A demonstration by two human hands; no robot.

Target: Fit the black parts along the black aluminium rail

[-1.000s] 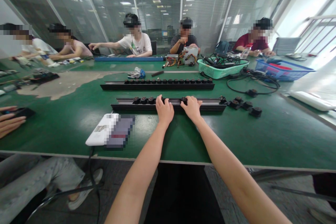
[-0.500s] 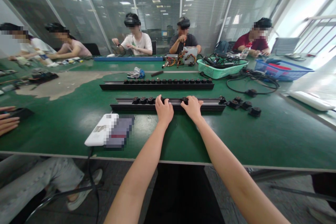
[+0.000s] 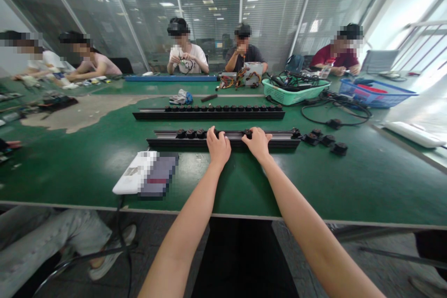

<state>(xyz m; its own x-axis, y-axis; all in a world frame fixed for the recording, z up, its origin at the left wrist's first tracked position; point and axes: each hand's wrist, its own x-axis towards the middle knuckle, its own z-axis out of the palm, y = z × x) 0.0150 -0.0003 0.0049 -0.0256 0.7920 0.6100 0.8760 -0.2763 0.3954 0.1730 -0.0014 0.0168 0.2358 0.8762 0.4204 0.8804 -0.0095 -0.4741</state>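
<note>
Between thumb and fingers of the half-curled right hand [image 3: 259,144], a black module [image 3: 247,133]

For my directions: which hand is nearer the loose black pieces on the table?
Right. The right hand is at the near rail, left of the pieces; the left hand is farther left along it.

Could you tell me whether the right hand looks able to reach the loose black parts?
Probably yes: nothing seems to cover the loose parts past the right end of the near rail, though the right hand would first need to release the black part at its fingertips.
</note>
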